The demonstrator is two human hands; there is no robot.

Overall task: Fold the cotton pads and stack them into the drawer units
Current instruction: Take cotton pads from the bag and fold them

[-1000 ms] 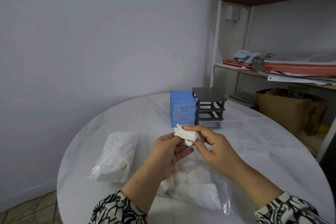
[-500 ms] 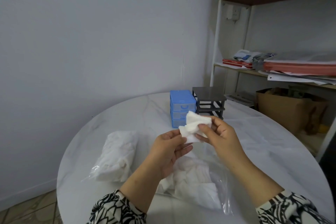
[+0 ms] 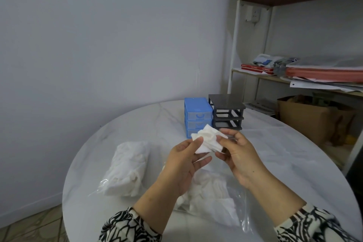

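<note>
We're early in this one, as far as we can tell. Right at the centre of the frame we've got one cotton pad [image 3: 208,140] held up in the air between both hands — the left hand [image 3: 186,160] pinches its left edge with thumb and fingers, and the right hand [image 3: 238,153] pinches the right side. The pad looks crumpled and only partly folded, so we'd call this mid-fold, not finished.

Plenty left to do. In the lower middle of the frame, under our wrists, there's an open plastic bag [image 3: 218,200] with a heap of loose pads in it, and to the left of centre a second bag [image 3: 127,169] sits packed full on the tabletop [image 3: 294,163].

Just above the hands stand the two drawer units side by side — the blue drawer unit [image 3: 197,113] with its drawers pushed in, and the grey drawer unit [image 3: 227,112] right of it, which seems to show open slots. We can't see any pads stacked in either, though the blue drawers are too small to read for sure.
</note>
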